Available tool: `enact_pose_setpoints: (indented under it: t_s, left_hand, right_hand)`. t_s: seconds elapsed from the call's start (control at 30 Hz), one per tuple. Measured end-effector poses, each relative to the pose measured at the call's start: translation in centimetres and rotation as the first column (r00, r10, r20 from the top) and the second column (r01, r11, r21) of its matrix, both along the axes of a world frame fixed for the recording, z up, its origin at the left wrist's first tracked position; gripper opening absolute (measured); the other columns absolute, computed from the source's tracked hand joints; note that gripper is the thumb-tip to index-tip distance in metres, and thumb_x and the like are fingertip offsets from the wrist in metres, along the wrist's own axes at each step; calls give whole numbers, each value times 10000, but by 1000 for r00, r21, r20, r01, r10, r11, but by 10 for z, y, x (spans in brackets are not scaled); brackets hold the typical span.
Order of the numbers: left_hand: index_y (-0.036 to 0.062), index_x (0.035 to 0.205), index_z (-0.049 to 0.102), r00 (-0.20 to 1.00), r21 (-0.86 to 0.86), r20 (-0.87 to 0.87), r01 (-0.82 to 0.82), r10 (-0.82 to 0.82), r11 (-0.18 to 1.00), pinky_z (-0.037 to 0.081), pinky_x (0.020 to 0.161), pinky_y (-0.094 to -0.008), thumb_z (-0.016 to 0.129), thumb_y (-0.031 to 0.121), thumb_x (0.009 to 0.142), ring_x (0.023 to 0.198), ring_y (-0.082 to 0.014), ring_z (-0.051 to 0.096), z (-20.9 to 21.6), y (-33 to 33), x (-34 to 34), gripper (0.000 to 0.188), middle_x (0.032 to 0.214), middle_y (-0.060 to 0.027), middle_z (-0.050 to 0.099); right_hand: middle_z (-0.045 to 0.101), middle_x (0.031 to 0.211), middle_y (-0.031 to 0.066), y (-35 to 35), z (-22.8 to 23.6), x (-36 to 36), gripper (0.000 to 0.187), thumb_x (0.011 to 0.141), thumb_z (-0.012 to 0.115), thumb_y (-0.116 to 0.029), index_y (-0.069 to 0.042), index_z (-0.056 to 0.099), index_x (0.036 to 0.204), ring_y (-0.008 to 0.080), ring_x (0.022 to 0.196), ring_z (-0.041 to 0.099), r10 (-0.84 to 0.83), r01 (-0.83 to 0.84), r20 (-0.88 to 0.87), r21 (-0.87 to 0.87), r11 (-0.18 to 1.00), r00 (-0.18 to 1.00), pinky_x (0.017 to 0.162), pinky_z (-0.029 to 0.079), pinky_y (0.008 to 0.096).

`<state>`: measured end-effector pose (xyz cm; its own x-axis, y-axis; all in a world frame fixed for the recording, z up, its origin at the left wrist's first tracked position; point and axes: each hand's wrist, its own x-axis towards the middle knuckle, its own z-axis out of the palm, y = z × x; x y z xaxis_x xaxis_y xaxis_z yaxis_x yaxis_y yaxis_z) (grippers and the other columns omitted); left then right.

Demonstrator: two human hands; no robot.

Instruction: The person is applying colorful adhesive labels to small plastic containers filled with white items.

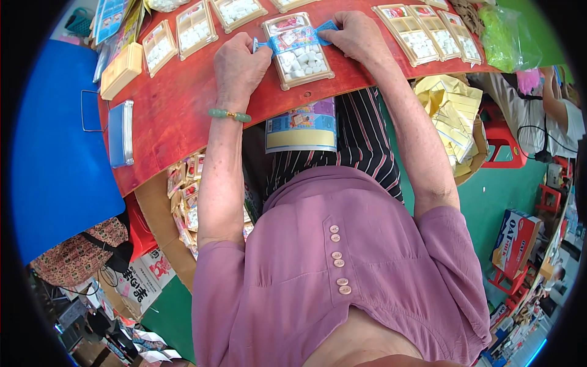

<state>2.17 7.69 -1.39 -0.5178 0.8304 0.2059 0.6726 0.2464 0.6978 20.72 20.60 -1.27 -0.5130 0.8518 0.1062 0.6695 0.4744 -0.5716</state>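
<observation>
My left hand (240, 68) pinches the left end of a blue printed paper band (296, 40). The right end is between the thumb and fingers of my right hand (359, 40). Between the two hands, the band lies across a cream plastic tray (310, 81) near the front edge of the red table (177, 116). Small white pieces (304, 64) fill the tray's near part, and something red and white shows in its far compartment. A stack of printed blue sheets (302, 131) rests on my lap, partly under the table edge.
Filled trays (195, 30) stand far left, others (422, 43) right. Empty-looking cream trays (121, 70) and a blue stack (121, 134) are at the left edge. Below are a carton of packed trays (191, 189) and a box of yellow paper (449, 113). Another person (550, 110) is at right.
</observation>
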Motion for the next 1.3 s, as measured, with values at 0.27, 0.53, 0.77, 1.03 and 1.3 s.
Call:
enact_pose_setpoints:
  t_s: [0.27,0.53,0.77,1.03,1.3]
  left_hand:
    - [12,629,547,1000,-68,-27,-3,1,998,430,570,-416,789,448,731,563,-269,537,3,2,-3,509,568,-125,546]
    - [25,616,565,999,-7,38,-25,26,1000,418,514,-335,826,393,719,520,-150,529,0,3,-3,463,563,-61,577]
    - [24,637,596,999,-28,32,-24,25,999,427,514,-317,815,360,736,526,-132,551,1,4,-3,413,578,-64,609]
    - [11,634,572,1000,-60,21,-2,3,998,444,601,-448,818,418,687,604,-307,578,-2,9,-7,478,627,-157,598]
    - [13,786,672,995,-178,-98,-19,2,984,515,690,-459,791,453,714,771,-344,679,6,11,-2,461,795,-197,694]
  right_hand:
    - [677,725,144,-4,5,0,269,794,713,-298,-36,718,857,260,684,659,3,-3,-13,26,1000,1000,669,511,396]
    - [695,754,152,-2,1,3,321,802,732,-340,-32,725,891,256,726,684,9,-9,8,61,998,1000,690,517,392]
    - [682,714,120,1,-1,4,312,813,743,-316,-21,716,909,198,617,657,7,-7,-5,24,1000,1000,596,523,354]
    - [666,685,102,-3,7,8,313,825,744,-305,-8,708,919,156,547,623,-14,14,-2,-49,999,1000,519,508,323]
    - [707,906,192,-32,17,13,422,821,740,-372,-13,690,1036,321,838,685,-125,82,144,271,959,982,762,533,449]
